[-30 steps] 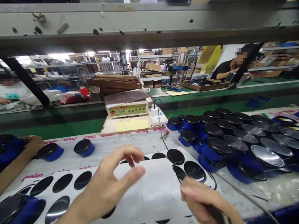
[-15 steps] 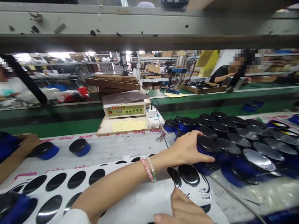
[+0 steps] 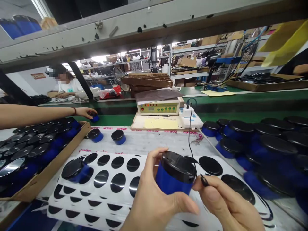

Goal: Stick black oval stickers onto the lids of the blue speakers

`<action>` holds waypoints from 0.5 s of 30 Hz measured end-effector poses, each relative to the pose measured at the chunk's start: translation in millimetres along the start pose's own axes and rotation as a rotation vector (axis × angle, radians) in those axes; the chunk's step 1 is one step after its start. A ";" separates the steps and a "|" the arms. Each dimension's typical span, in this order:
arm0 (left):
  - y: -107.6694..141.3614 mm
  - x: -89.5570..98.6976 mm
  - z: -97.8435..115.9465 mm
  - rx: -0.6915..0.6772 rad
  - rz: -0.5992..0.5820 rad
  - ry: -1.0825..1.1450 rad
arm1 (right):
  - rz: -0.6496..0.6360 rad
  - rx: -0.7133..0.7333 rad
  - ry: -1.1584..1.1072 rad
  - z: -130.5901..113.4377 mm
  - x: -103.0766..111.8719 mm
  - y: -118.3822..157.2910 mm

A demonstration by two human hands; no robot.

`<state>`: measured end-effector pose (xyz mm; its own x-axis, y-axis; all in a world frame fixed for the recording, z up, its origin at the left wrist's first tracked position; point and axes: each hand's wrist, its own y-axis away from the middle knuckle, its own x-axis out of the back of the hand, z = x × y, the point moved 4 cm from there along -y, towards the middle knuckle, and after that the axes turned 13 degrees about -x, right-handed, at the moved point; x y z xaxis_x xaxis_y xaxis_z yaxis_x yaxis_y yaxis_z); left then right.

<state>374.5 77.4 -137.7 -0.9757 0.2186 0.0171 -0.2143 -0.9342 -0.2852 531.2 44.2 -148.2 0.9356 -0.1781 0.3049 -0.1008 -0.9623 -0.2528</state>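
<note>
My left hand grips a round blue device with a glossy black top, tilted above the sheet in front of me. Small pale print shows on the black rim at its right side. Close to that side, my right hand pinches a small black plug. A thin black cable runs down from the white power adapter toward these fingers; its lower end is partly hidden. Beneath both hands lies a white sheet with black round stickers; another blue device stands on its left part.
At left, a cardboard box holds many blue devices. More blue devices crowd the right side. A yellow-green control box stands behind the sheet. A co-worker's hand touches a device at the green belt. A metal shelf beam crosses overhead.
My left hand has taken a blue device from the right-hand group and brought it in front of me. My right hand has come up beside it. The view has turned left.
</note>
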 end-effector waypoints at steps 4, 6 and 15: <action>2.3 -2.0 1.5 -0.027 0.025 -0.049 | 0.037 -0.072 -0.039 0.5 -4.9 1.0; 1.6 -2.7 -1.2 -0.031 -0.010 -0.095 | 0.073 -0.143 -0.112 3.3 -6.3 3.2; -2.2 -10.7 29.0 0.054 0.107 -0.539 | 0.043 -0.428 -0.420 11.8 -20.5 3.8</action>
<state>384.1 69.0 -109.5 -0.8748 -0.0402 0.4827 -0.1010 -0.9595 -0.2628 515.6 46.6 -166.2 0.9725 -0.2060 -0.1088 -0.1871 -0.9688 0.1623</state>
